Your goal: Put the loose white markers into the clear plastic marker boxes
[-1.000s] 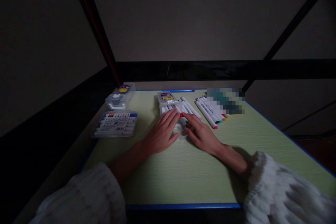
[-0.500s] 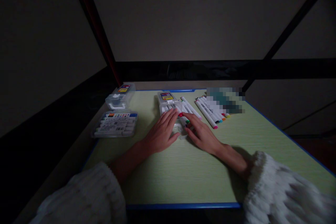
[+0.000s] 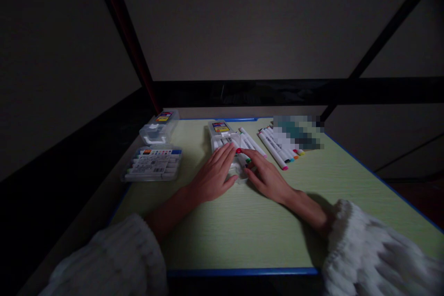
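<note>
In the middle of the table, a clear plastic case point(image 3: 222, 134) with a yellow-and-red label lies with several white markers in its near end. My left hand point(image 3: 215, 173) rests over this end, its fingers stretched out flat on the markers and its thumb apart. From the other side comes my right hand point(image 3: 267, 175), fingers apart, with the index fingertip touching the red cap of a marker point(image 3: 238, 151). Below that fingertip is a green-capped marker point(image 3: 247, 160). The case's clear near part point(image 3: 239, 176) shows between my thumbs. My left hand partly hides the case.
Several loose white markers point(image 3: 274, 150) lie to the right, beside a pixelated patch point(image 3: 298, 132). Two more white markers point(image 3: 252, 141) lie nearer the case. At left are a flat clear marker case point(image 3: 152, 165) and another clear case with a white handle point(image 3: 160, 128).
Both hands keep almost the same place. The red-capped marker end appears very slightly farther from me; otherwise nothing visibly differs.
</note>
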`<state>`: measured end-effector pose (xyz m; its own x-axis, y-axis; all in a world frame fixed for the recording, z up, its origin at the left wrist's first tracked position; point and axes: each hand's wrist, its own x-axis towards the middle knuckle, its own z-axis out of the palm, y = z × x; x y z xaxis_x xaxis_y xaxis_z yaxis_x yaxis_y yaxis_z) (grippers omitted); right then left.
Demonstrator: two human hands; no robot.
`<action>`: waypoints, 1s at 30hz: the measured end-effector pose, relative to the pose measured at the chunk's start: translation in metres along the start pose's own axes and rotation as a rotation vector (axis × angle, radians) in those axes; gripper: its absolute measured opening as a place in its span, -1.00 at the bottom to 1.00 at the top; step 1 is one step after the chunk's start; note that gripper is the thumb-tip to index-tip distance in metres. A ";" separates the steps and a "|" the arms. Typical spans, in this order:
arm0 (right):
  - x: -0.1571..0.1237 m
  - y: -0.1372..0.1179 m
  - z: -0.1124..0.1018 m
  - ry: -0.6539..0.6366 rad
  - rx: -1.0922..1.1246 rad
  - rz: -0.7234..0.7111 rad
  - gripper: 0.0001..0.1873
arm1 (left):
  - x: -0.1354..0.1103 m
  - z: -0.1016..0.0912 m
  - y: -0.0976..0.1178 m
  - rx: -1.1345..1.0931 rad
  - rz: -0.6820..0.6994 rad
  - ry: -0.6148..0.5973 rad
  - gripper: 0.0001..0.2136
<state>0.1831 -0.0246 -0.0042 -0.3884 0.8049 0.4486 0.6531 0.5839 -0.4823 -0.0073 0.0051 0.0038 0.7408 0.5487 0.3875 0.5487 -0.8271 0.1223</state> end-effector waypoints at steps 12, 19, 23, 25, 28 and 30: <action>0.001 0.002 0.002 0.005 0.025 -0.005 -0.47 | 0.000 0.001 0.000 0.004 -0.008 0.000 -0.40; 0.001 0.002 0.002 0.006 0.039 -0.006 -0.46 | 0.001 0.001 0.000 -0.025 -0.010 0.013 -0.40; 0.001 0.001 0.002 0.005 0.033 -0.002 -0.46 | 0.001 0.002 0.000 -0.047 -0.010 0.023 -0.40; 0.001 0.001 0.001 0.002 0.031 0.003 -0.46 | 0.000 0.002 -0.001 -0.047 -0.005 0.027 -0.40; 0.002 0.001 0.001 -0.008 0.034 0.009 -0.45 | 0.000 0.002 -0.001 -0.030 -0.003 0.022 -0.40; 0.002 0.001 0.001 -0.011 0.031 0.012 -0.45 | 0.000 0.001 -0.001 -0.016 -0.003 0.015 -0.41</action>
<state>0.1825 -0.0224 -0.0049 -0.3878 0.8132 0.4339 0.6374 0.5767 -0.5111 -0.0074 0.0058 0.0025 0.7330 0.5496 0.4008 0.5447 -0.8272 0.1381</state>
